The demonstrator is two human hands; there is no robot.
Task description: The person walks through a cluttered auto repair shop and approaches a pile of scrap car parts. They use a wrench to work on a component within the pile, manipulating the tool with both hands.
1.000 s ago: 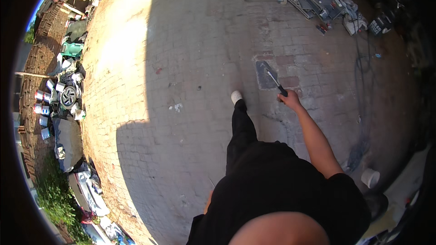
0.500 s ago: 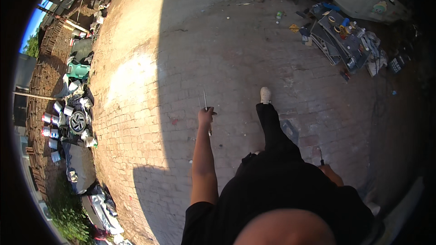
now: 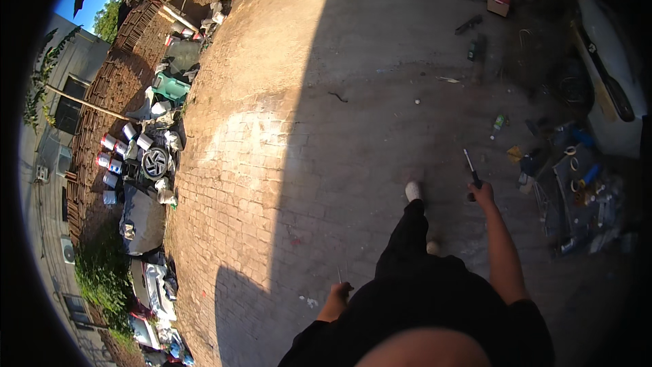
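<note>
Right hand (image 3: 483, 194) closed round black-handled tool (image 3: 476, 177), pointing ahead, long axis leaning slightly left; left hand (image 3: 336, 297) grips thin rod (image 3: 339, 275), pointing forward

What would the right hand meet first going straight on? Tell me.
The pale scrap on the paving looks first in line; depth is unclear, so the right hand and tool may pass above it.

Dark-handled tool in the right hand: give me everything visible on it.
The dark-handled tool has a slim, straight shaft, pale and metallic-looking, and a thicker black handle of unclear material. The right hand grips the handle; the shaft points away from the person, slightly left, above shaded paving. No other contact shows. The tip is too small to make out, so its exact type is uncertain.
</note>
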